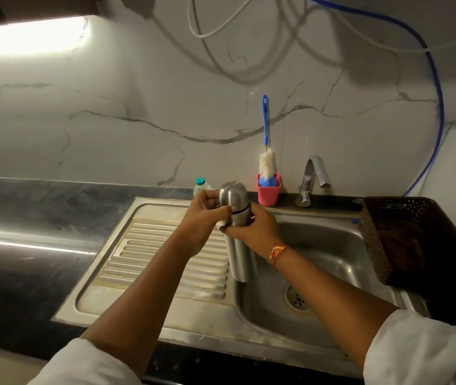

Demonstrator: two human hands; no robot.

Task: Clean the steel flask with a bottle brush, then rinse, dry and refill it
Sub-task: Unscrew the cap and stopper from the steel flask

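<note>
Steel flask (239,259) held upright over sink (149,333), between drainboard (165,254) and basin (332,259). Right hand (254,230) curled round its body just under cap (232,194); left hand (201,215) gripping cap. Behind, bottle brush (267,162) standing in pink cup (269,195), beside tap (311,176).

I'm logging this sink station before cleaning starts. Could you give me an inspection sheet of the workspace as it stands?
Surface: steel sink with a ribbed drainboard, set in a dark counter.
Job's things: steel flask held upright over the sink, cap on top; bottle brush stands bristles-down in a pink cup behind the sink.
Clutter: plastic bottle behind the flask; brown basket right of the basin.
Hands: left hand grips the cap; right hand grips the flask body.
Cables: blue hose and white cables loop on the wall.
Surroundings: tap not running; light strip upper left.
</note>
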